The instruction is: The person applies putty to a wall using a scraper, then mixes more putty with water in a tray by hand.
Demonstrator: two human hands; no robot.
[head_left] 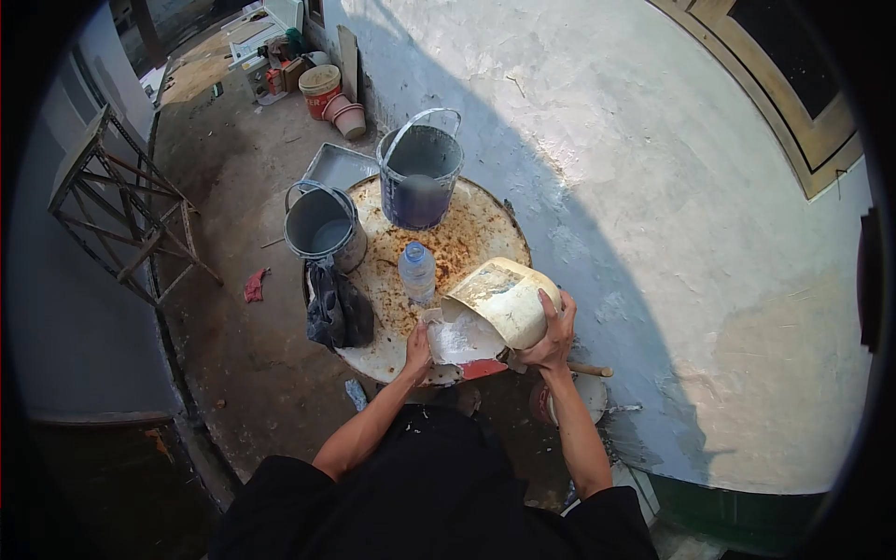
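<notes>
My right hand point(554, 334) is closed around the base of a worn cream plastic tub point(504, 297), which lies tipped on its side with its mouth facing left. At that mouth is an opened bag point(483, 370) with a red lower part, and white powder point(462, 338) shows in it. My left hand point(418, 350) pinches the bag's left edge. Whether powder is moving between tub and bag cannot be made out. Just beyond the bag, a clear plastic bottle point(417, 273) with a blue top stands upright on the rusty round drum top point(485, 219).
Two buckets, one tall point(422, 177) and one grey point(327, 227), stand at the drum's far side near a tray point(341, 166). A black plastic bag point(336, 308) hangs at its left edge. The plastered wall point(607, 187) is close on the right; a metal stand point(131, 205) is left.
</notes>
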